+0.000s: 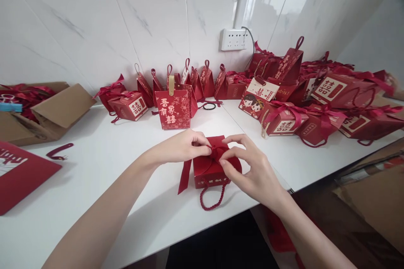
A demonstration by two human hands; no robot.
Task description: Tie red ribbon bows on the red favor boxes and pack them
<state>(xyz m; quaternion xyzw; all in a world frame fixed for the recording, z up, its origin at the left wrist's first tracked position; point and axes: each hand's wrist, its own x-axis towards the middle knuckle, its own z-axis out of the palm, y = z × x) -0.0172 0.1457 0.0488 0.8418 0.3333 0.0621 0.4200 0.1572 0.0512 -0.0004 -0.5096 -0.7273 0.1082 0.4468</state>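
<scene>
A small red gift box rests on the white table close to its front edge. A dark red ribbon is gathered in a bow or knot on the lid, and one tail hangs down at the left. In front of the box a twisted cord handle lies in a loop. My left hand pinches the ribbon at the knot between thumb and fingers. At the right side of the knot, my right hand curves with thumb and fingertips at the ribbon loop; exactly what lies between them is partly hidden.
Several finished red boxes line the tiled wall, and a larger pile fills the right side. An open cardboard carton stands at left, with a red folder-like sheet before it. A power strip is on the wall.
</scene>
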